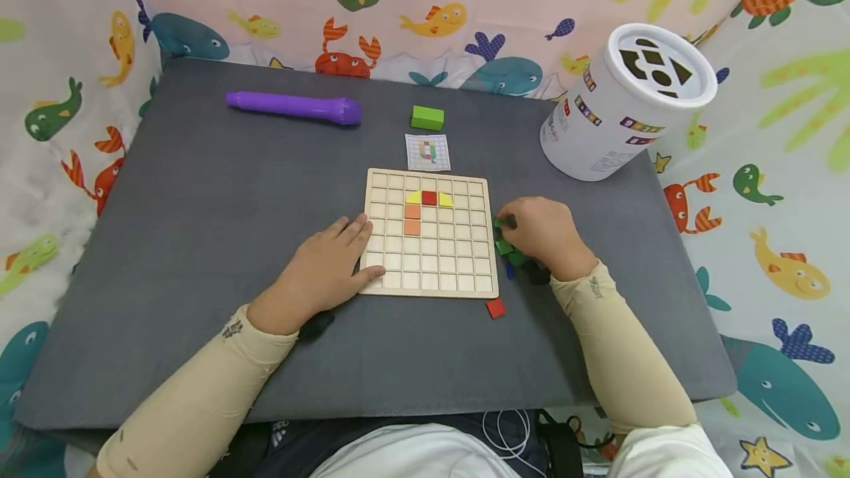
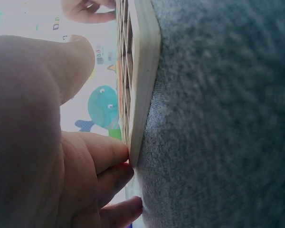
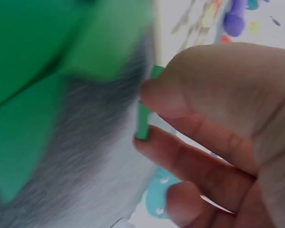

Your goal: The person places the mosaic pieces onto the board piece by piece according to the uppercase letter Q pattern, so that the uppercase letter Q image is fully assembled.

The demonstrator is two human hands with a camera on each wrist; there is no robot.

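Head view: we see the grid board (image 1: 445, 265) flat on the table (image 1: 219, 190), a hand on either side of it.
Right hand (image 1: 541, 231): thumb and finger are clamped together on a thin green tile (image 3: 143, 118), just right of the board.
Left hand (image 1: 332, 264): fingers straight and apart, tips touching the board's left edge, thumb over its near left part; we take this as steadying.
Step in hand: we judge it to be picking out one tile from the loose green pieces (image 1: 505, 248).
Next move: we think placing it calls for a light pinch, clearance over the board's ridges and edges squared to a cell.
Grid cells: in the second row from the far side sit yellow, red, yellow; two orange tiles run nearer from the left yellow one.
White tub (image 1: 587, 140): far right, under a lid with shaped holes; its contents are out of our sight.
Loose green pieces: blurred in the right wrist view, so we cannot count them fairly.
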